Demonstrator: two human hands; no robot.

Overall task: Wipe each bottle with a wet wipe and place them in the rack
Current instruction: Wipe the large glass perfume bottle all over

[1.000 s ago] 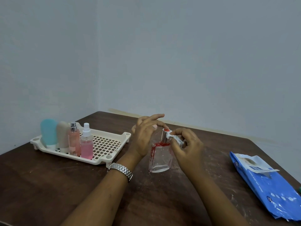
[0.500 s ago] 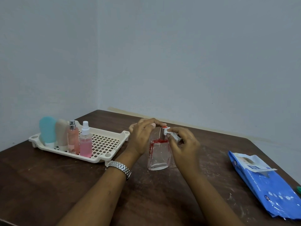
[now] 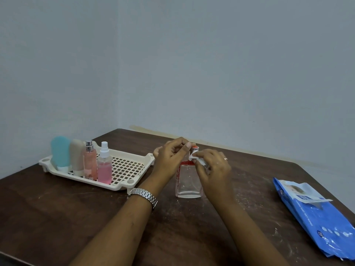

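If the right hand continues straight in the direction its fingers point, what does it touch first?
Probably the left hand: the right hand points left across the bottle neck, wipe pinched. Depth is unclear.

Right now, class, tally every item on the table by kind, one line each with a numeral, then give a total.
Squeeze tubes: 2, blue tube and beige tube
Spray bottles: 2, peach spray bottle and pink spray bottle
Clear glass bottle: 1
Rack: 1
Wet wipe: 1
Wipes pack: 1
Total: 8

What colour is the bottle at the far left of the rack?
Light blue bottle, with a white base, seen in the head view.
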